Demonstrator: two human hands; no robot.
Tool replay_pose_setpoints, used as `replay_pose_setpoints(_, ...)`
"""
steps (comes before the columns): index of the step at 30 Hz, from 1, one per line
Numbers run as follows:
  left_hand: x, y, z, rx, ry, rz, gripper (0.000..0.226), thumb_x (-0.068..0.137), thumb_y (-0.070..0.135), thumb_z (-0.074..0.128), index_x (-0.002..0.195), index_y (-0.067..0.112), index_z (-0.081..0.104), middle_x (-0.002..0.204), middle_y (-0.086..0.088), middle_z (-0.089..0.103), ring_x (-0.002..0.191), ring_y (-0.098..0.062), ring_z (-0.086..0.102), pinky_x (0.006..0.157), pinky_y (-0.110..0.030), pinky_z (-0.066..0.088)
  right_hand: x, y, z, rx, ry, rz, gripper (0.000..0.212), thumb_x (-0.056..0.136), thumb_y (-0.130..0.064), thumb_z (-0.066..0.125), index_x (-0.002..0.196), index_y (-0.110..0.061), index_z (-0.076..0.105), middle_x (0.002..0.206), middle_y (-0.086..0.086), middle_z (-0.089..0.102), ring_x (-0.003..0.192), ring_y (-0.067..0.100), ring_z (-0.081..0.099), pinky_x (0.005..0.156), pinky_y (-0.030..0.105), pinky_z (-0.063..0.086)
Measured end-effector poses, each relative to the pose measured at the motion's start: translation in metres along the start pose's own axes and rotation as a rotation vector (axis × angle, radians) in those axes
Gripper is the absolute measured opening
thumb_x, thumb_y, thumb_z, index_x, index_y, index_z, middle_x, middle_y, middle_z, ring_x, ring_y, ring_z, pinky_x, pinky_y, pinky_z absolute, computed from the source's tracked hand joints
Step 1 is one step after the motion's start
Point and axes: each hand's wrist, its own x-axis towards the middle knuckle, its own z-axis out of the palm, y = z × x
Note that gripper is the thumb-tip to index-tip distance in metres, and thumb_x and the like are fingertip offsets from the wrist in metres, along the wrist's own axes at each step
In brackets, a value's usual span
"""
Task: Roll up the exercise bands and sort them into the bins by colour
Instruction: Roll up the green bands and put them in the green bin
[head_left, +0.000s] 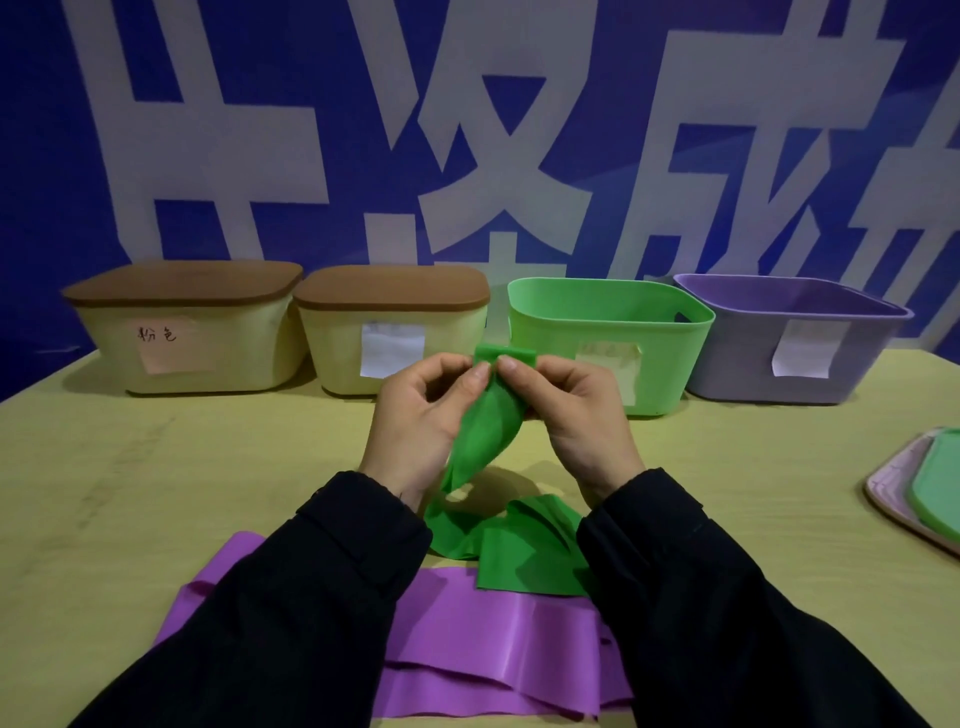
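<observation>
A: Which step is this?

B: The start of rolling, I'd say. Both hands pinch the top end of the green exercise band (483, 426). The left hand (415, 421) and right hand (576, 415) have thumbs and fingers clamped on a small folded tuck of it, just above the thumbnails.

A: And the rest of the band?

B: It hangs down between the palms and trails onto the table (156, 493) below the wrists, where its loose end overlaps the purple exercise band (467, 649).

A: Where should it end up?

B: Likely the green bin (670, 358), open and just beyond the fingertips. The purple bin (737, 364) sits further right of the right hand; two lidded cream bins (208, 358) stand to the left.

A: So the next move?

B: Probably turning that tuck over itself, feeding slack up evenly so the roll stays tight and doesn't skew.
</observation>
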Motion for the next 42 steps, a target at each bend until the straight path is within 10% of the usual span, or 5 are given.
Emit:
replay_pose_setpoints(6, 0.0004, 0.0012, 0.0004, -0.032, 0.012, 0.035, 0.01, 0.094, 0.011, 0.066, 0.103, 0.011, 0.072, 0.1, -0.009, 0.075, 0.098, -0.028, 0.071, 0.088, -0.041, 0.059, -0.0007, -0.004, -0.0004, 0.0, 0.032, -0.071, 0.012, 0.091, 0.0, 0.068, 0.095, -0.011, 0.069, 0.076, 0.006, 0.066, 0.071, 0.009, 0.061, 0.067, 0.021, 0.053)
replay_pose_setpoints(42, -0.0034, 0.0051, 0.0025, -0.001, 0.043, 0.146, 0.027, 0.09, -0.006, 0.065, 0.086, 0.02, 0.071, 0.091, 0.003, 0.074, 0.094, -0.018, 0.069, 0.092, -0.044, 0.057, -0.0018, -0.0052, -0.0009, -0.083, -0.03, -0.12, 0.019, 0.092, 0.0, 0.067, 0.099, -0.015, 0.075, 0.093, 0.013, 0.075, 0.084, 0.023, 0.069, 0.07, 0.033, 0.058)
